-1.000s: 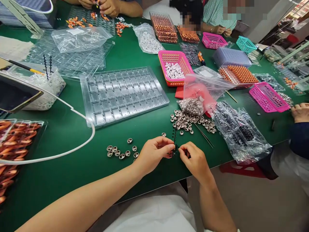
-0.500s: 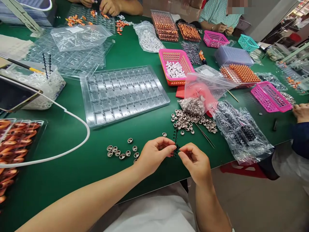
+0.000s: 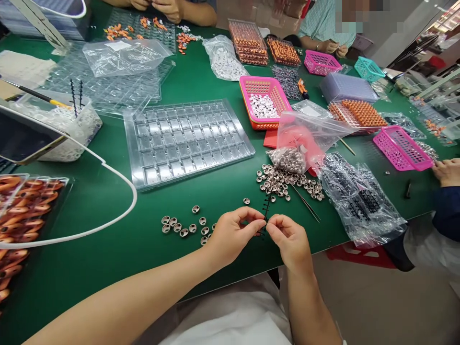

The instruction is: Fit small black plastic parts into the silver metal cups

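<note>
In front of me my left hand [image 3: 239, 232] is closed, its thumb and fingertips pinching a thin black plastic sprue [image 3: 266, 203] with small side knobs. The sprue stands roughly upright between my hands, its lower part partly covered by fingers. From the other side, my right hand [image 3: 290, 238] has thumb and forefinger pinched at the same sprue; any tiny piece between those fingertips is too small to make out. Several metal cups [image 3: 177, 227] with dark holes lie left of my hands. A bigger heap of such cups [image 3: 272, 178] lies just beyond them, beside tweezers [image 3: 305, 203].
A clear compartment tray [image 3: 190, 143] lies beyond my left hand. Behind the heap are a bag of cups [image 3: 289, 159] and a pink basket [image 3: 246, 93] of white parts. Bags of black sprues [image 3: 359, 201] lie right. A white cable [image 3: 118, 218] crosses left. Co-workers' hands [image 3: 168, 8] show at the back.
My right fingertips have moved in against the black sprue, where a small gap showed before. The sprue has tilted slightly to the right. The view has shifted a little.
</note>
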{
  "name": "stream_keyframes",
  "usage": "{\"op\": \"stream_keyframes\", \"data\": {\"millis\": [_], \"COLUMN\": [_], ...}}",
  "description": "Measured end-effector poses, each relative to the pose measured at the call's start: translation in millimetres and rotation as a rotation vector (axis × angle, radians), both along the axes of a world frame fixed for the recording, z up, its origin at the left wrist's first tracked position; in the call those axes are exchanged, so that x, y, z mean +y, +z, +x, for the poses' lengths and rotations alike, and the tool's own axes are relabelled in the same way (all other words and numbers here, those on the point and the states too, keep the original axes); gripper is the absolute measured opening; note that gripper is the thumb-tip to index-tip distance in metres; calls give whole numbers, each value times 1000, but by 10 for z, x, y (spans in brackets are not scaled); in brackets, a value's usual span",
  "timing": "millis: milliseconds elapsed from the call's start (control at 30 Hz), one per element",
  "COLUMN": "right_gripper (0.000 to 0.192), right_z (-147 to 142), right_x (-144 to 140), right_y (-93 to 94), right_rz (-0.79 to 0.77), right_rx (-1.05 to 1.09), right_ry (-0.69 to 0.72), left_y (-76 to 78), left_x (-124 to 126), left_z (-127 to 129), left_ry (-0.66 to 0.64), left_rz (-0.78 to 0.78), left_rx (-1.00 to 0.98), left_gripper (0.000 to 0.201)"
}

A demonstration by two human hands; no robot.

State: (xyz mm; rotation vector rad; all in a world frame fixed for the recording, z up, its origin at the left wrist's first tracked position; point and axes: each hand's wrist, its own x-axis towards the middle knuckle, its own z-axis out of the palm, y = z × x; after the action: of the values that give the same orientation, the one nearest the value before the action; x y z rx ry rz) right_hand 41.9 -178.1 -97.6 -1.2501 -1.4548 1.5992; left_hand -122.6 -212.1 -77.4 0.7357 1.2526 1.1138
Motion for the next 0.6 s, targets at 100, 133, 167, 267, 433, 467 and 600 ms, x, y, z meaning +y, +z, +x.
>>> {"op": "stream_keyframes", "data": {"millis": [100, 133, 167, 267, 433, 467, 600], "right_gripper": [18, 19, 20, 23, 27, 27, 23], "right_z": [22, 25, 23, -14, -75, -63, 85], "right_x": [21, 29, 36, 45, 35, 40, 104], "right_y": [-58, -75, -88, -98, -81, -79, -41], "right_rz": [-56, -82, -113, -219, -321, -299, 18], "right_rx": [112, 146, 178, 279, 409, 397, 63], "right_ry": [24, 31, 33, 30, 64, 75, 59], "left_y": [-14, -19, -22, -24, -4, 0, -5], "left_x": [13, 20, 26, 41, 36, 36, 44], "left_z": [-3, -2, -1, 2, 2, 1, -7], "left_ry": [-17, -20, -21, -21, -45, -47, -26], "left_rz": [-13, -29, -47, -82, -83, -86, -79], "left_rx": [-117, -157, -191, -260, -302, -300, -241], "left_gripper": [18, 20, 21, 25, 28, 28, 25]}}
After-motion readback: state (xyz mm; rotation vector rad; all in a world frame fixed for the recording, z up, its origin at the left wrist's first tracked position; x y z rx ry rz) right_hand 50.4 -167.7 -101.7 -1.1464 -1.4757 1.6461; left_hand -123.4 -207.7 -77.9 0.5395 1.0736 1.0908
